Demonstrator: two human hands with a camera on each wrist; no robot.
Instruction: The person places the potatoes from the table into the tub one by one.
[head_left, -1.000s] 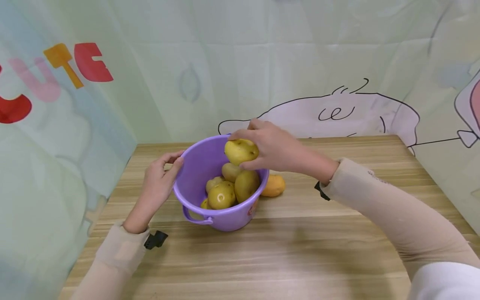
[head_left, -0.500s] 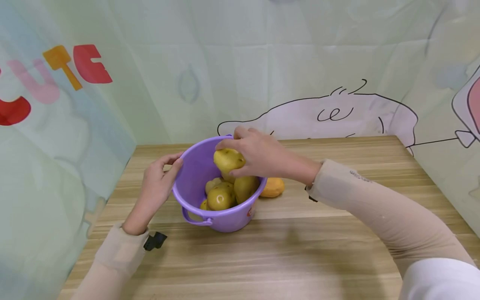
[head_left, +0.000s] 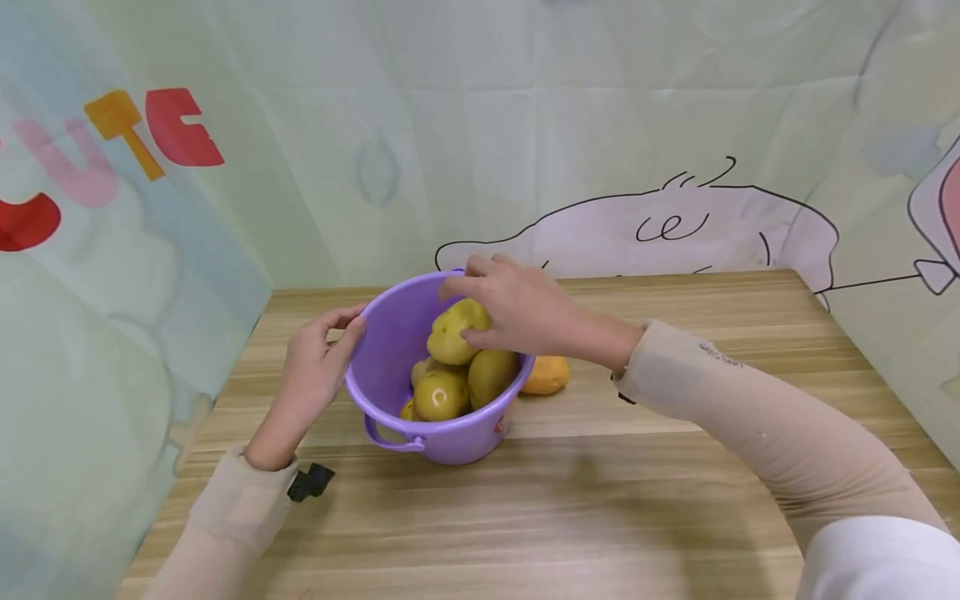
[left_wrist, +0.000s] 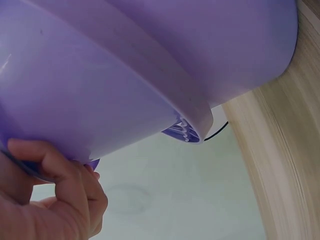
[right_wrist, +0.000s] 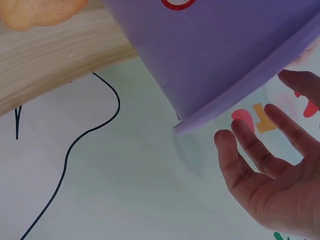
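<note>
A purple bucket [head_left: 390,350] stands on the table with several potatoes inside, one of them a shiny round potato [head_left: 441,395] near its front. My left hand [head_left: 318,358] grips the bucket's left rim, thumb inside; the left wrist view shows those fingers [left_wrist: 70,185] curled at the rim. Over the bucket's far right side is my right hand [head_left: 525,308]. Its fingers are spread and hold nothing, as the right wrist view shows the hand [right_wrist: 280,175] bare beside the rim. Just below these fingers a yellow, knobbly potato [head_left: 453,333] lies on top of the others.
An orange-yellow oblong lump [head_left: 547,375] lies on the wooden table [head_left: 637,483], right of the bucket. The bucket's handle [head_left: 393,439] hangs at its front left. A printed cloth [head_left: 420,125] hangs behind the table and at its sides.
My right hand has moved left and down into the bucket's mouth and let go of the potato, which has dropped and turned onto the pile. The left hand keeps its place on the rim.
</note>
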